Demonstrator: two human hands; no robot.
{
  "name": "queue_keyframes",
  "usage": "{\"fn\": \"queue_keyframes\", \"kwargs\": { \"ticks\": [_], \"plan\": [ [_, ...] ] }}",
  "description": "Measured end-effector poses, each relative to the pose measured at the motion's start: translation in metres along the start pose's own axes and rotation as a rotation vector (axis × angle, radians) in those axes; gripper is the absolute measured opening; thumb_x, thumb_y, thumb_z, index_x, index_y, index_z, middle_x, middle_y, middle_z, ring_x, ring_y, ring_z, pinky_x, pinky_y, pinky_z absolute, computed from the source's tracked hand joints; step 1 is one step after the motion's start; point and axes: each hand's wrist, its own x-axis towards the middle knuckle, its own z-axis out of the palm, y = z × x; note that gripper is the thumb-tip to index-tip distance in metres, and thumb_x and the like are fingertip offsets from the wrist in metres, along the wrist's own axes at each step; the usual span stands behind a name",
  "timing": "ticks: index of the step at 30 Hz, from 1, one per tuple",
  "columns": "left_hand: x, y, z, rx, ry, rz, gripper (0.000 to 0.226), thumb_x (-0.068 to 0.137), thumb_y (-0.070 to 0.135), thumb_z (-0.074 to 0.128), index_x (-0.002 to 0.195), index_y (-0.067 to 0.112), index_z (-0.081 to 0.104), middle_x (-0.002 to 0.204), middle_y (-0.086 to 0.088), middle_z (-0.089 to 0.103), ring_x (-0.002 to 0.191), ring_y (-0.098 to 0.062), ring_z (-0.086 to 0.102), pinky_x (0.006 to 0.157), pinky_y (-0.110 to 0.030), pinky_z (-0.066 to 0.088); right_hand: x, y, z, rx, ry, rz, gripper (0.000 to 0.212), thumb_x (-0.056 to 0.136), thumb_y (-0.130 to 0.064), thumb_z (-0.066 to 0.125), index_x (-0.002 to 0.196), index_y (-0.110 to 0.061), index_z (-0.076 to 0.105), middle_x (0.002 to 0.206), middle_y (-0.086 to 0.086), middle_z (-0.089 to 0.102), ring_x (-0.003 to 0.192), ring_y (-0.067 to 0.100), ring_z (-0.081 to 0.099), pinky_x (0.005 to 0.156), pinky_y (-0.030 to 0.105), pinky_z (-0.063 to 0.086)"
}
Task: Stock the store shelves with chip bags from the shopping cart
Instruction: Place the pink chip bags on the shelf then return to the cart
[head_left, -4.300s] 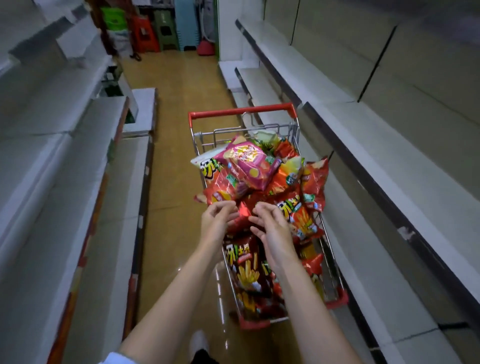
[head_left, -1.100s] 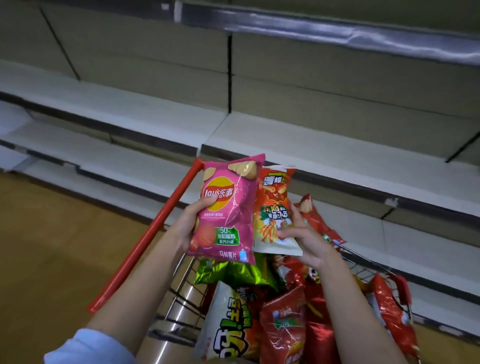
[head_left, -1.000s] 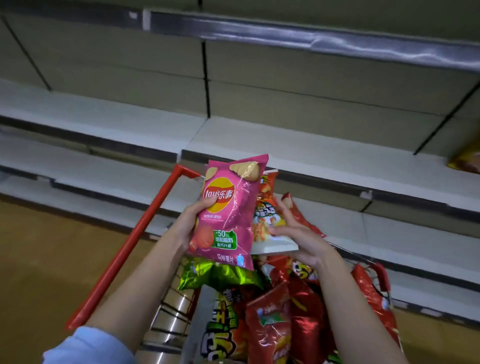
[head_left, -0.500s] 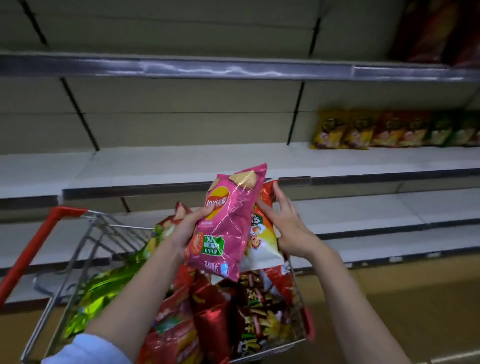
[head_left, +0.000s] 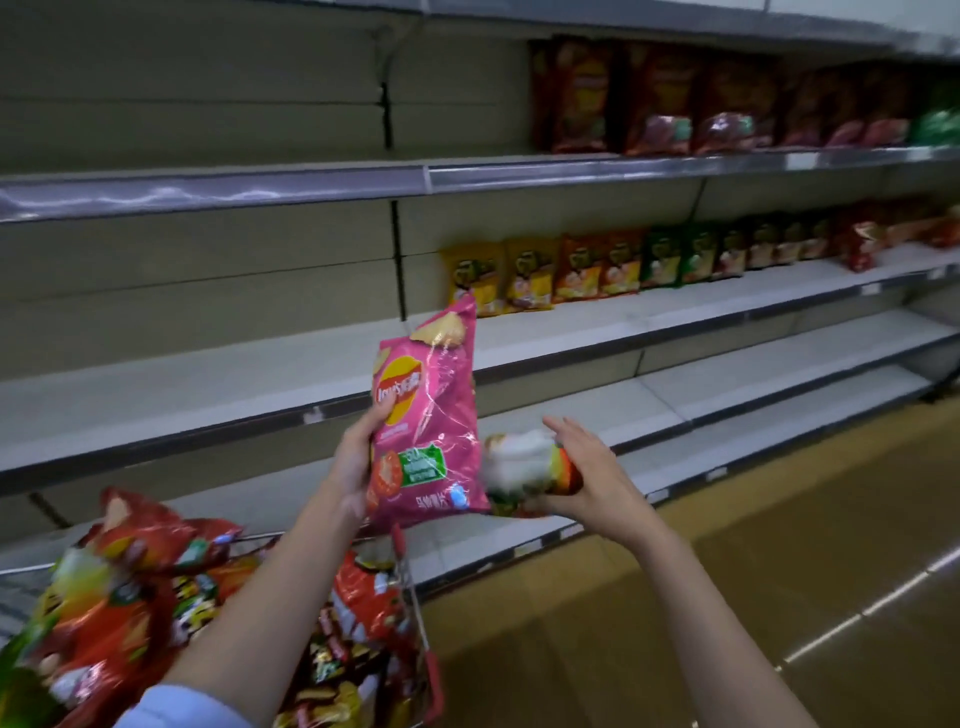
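Two bags going out: left hand gripping glossy pink chip bag, right hand gripping blurred white-orange bag; wire cart lower left still full, grey shelves mostly bare.

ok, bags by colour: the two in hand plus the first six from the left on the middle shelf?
pink bag, held: 1
orange-and-white bag, held, blurred: 1
yellow bags: 2
orange bags: 2
green bags: 2
Total: 8
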Motion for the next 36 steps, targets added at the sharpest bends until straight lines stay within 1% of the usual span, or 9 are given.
{"fn": "queue_keyframes", "kwargs": {
  "ticks": [2,4,8,11,14,21,27,31,36],
  "plan": [
    [0.016,-0.002,0.022,-0.001,-0.001,0.031,0.043,0.065,0.038,0.065,0.098,0.011,0.057,0.067,-0.003,0.072,0.056,-0.018,0.069,0.054,-0.029,0.058,-0.017,0.023,-0.018,0.366,0.054,0.209,0.061,0.078,-0.037,0.077,0.13,-0.027,0.046,0.125,-0.009,0.057,0.113,0.009,0.058,0.086,0.028,0.054],
    [0.034,-0.008,0.038,0.06,-0.015,0.011,0.046,0.067,0.038,0.064,0.105,0.013,0.058,0.073,-0.004,0.073,0.061,-0.019,0.07,0.062,-0.034,0.057,-0.026,0.044,-0.029,0.637,0.155,0.335,0.05,0.079,-0.035,0.074,0.122,-0.021,0.054,0.106,-0.004,0.07,0.089,0.008,0.069,0.066,0.016,0.053],
    [0.068,-0.033,0.079,0.307,-0.102,-0.095,0.085,0.043,0.044,0.089,0.115,0.013,0.056,0.08,-0.008,0.075,0.067,-0.022,0.072,0.06,-0.035,0.058,-0.025,0.088,-0.043,0.943,0.306,0.465,0.069,0.064,-0.05,0.075,0.122,-0.018,0.055,0.104,0.002,0.073,0.094,0.018,0.07,0.083,0.032,0.054],
    [0.099,-0.053,0.103,0.384,-0.146,-0.143,0.062,0.06,0.036,0.076,0.115,0.013,0.056,0.079,-0.007,0.075,0.066,-0.021,0.072,0.057,-0.033,0.059,-0.016,0.114,-0.05,0.951,0.361,0.567,0.105,0.049,-0.077,0.076,0.133,-0.022,0.045,0.12,0.002,0.067,0.109,0.022,0.065,0.101,0.047,0.047],
    [0.137,-0.065,0.12,0.401,-0.149,-0.179,0.05,0.065,0.033,0.069,0.109,0.014,0.057,0.081,-0.008,0.075,0.068,-0.022,0.072,0.064,-0.036,0.06,-0.004,0.144,-0.061,0.947,0.386,0.59,0.114,0.045,-0.086,0.071,0.137,-0.025,0.041,0.13,0.001,0.062,0.118,0.023,0.06,0.106,0.049,0.042],
    [0.226,-0.059,0.152,0.361,-0.157,-0.145,0.054,0.062,0.038,0.073,0.11,0.021,0.057,0.091,-0.008,0.075,0.082,-0.026,0.072,0.073,-0.041,0.057,0.073,0.182,-0.106,0.985,0.344,0.551,0.077,0.07,-0.064,0.068,0.129,-0.02,0.048,0.109,0.006,0.072,0.098,0.025,0.069,0.089,0.043,0.054],
    [0.298,-0.017,0.15,0.327,-0.072,-0.061,0.065,0.06,0.04,0.076,0.119,0.019,0.057,0.097,-0.01,0.075,0.085,-0.028,0.072,0.075,-0.042,0.057,0.171,0.196,-0.133,0.858,0.156,0.439,0.105,0.047,-0.058,0.089,0.134,-0.026,0.041,0.123,0.003,0.065,0.109,0.023,0.066,0.096,0.047,0.052],
    [0.323,-0.006,0.142,0.335,-0.013,-0.055,0.065,0.061,0.035,0.077,0.12,0.017,0.057,0.097,-0.01,0.075,0.083,-0.027,0.072,0.072,-0.039,0.058,0.22,0.205,-0.137,0.841,0.122,0.418,0.079,0.063,-0.038,0.081,0.129,-0.025,0.041,0.115,0.0,0.065,0.1,0.019,0.067,0.074,0.032,0.057],
    [0.345,-0.002,0.129,0.303,0.121,-0.048,0.068,0.06,0.033,0.078,0.122,0.016,0.055,0.097,-0.012,0.074,0.081,-0.028,0.072,0.071,-0.04,0.057,0.269,0.233,-0.14,0.946,0.06,0.448,0.07,0.073,-0.034,0.08,0.132,-0.027,0.043,0.118,0.002,0.066,0.101,0.023,0.068,0.077,0.039,0.058]
  ]
}}
